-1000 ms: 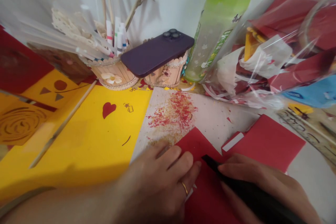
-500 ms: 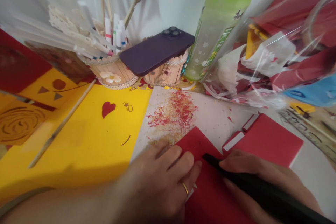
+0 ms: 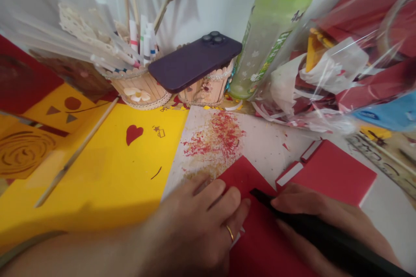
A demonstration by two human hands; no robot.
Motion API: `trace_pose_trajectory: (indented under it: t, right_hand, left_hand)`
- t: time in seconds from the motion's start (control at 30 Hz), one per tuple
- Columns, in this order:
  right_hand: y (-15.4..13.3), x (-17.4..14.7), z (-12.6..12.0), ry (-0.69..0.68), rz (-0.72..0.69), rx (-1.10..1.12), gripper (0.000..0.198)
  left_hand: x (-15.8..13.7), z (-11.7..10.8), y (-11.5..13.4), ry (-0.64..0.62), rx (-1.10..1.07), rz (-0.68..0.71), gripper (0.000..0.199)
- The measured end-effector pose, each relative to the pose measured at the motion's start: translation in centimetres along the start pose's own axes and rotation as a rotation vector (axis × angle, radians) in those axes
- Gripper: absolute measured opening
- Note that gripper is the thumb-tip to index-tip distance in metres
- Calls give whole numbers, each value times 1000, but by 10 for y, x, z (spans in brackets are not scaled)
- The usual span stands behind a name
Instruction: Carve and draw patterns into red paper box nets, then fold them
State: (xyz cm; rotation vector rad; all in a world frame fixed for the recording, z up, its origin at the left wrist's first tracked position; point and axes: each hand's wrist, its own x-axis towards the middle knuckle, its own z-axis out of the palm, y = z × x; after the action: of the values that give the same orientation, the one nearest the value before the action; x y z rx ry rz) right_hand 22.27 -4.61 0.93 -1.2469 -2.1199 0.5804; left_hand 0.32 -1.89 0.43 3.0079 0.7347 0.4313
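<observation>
My left hand [image 3: 208, 218], with a gold ring on one finger, presses its bent fingers on the left side of a red card [image 3: 244, 174]. A small white piece pokes out beneath those fingers. My right hand [image 3: 325, 214] is closed round a thick black pen-shaped tool [image 3: 292, 216]. Its dark, flat tip meets or hovers just over the card, right of my left fingertips; which of the two I cannot tell. The card's lower part runs out of the picture between my hands. Close beyond my right hand lies a folded red piece [image 3: 338, 171] with white strips on its tabs.
Yellow paper [image 3: 107, 160] bears a red heart [image 3: 134, 134] and a thin stick [image 3: 76, 153]. A purple phone [image 3: 196, 61] leans on wooden-slat pots, one holding markers [image 3: 146, 43]. A green bottle [image 3: 273, 34] and a clear bag of scraps [image 3: 338, 73] stand behind. A ruler [image 3: 383, 160] lies right.
Both hands, the tool and the card keep nearly the same place. The view has shifted very slightly.
</observation>
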Motion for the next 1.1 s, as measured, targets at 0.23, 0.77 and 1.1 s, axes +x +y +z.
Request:
trace_pose_trajectory:
  t: [0.23,0.77,1.1]
  right_hand:
    - [0,1,-1,-24,1,23,23]
    - [7,-4,-3,-80,-143,95,33]
    - [2,-9,8,43,-72,74,25]
  left_hand:
    - [0,0,1,8,-10,7,34]
    - [3,-3,-8,-146,-54,28,42]
    - [1,-2,-6,-160,-48,24,42]
